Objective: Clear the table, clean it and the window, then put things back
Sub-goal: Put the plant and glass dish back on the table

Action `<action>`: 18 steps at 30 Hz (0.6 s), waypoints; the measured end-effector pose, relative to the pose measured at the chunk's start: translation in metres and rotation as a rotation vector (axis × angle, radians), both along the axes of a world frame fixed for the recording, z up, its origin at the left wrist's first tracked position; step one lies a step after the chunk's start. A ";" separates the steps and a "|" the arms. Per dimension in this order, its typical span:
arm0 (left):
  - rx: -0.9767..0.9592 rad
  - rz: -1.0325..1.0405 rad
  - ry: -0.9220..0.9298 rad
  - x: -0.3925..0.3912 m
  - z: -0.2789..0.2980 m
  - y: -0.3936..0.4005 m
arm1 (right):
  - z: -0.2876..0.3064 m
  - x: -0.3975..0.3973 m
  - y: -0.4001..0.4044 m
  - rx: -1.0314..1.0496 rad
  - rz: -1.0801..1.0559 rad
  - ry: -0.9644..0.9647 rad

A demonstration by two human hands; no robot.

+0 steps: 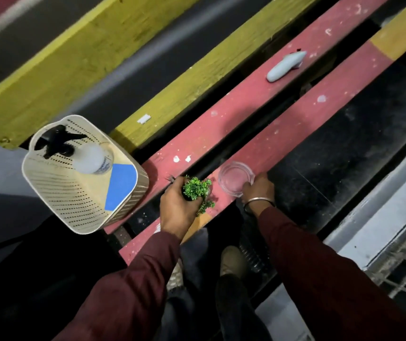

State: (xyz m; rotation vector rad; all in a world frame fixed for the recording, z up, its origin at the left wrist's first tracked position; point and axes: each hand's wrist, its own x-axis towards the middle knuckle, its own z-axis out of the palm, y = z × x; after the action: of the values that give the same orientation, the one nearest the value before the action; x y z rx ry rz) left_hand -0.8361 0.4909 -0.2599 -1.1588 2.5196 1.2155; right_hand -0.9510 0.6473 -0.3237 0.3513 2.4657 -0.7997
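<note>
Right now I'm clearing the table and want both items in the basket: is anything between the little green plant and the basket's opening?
Nothing visible blocks it. The left hand grips the green plant just beside the basket. The basket already holds a spray bottle and a blue cloth, but bare floor shows between them.

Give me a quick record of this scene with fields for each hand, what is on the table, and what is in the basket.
left hand: grips a small green plant
right hand: holds the edge of a clear glass dish
table: red planks; a pale grey object lies at the far end
basket: cream, holds a spray bottle and a blue cloth
</note>
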 end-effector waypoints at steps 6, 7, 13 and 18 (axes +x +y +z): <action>0.089 0.108 0.104 0.022 0.068 -0.013 | 0.067 0.025 -0.026 -0.053 0.030 0.018; 0.076 0.126 0.122 0.027 0.079 -0.016 | 0.080 0.030 -0.033 -0.077 0.024 0.036; -0.026 0.268 0.217 0.091 0.175 -0.058 | 0.172 0.079 -0.094 -0.223 0.124 0.135; -0.090 0.476 0.288 0.171 0.246 -0.104 | 0.247 0.145 -0.160 -0.290 0.320 0.232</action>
State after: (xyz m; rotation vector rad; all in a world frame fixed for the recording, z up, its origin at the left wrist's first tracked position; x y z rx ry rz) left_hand -0.6648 0.3868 -0.0134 -1.8014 2.6032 1.4751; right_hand -0.8060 0.4873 -0.0765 -0.2485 2.4736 -1.0841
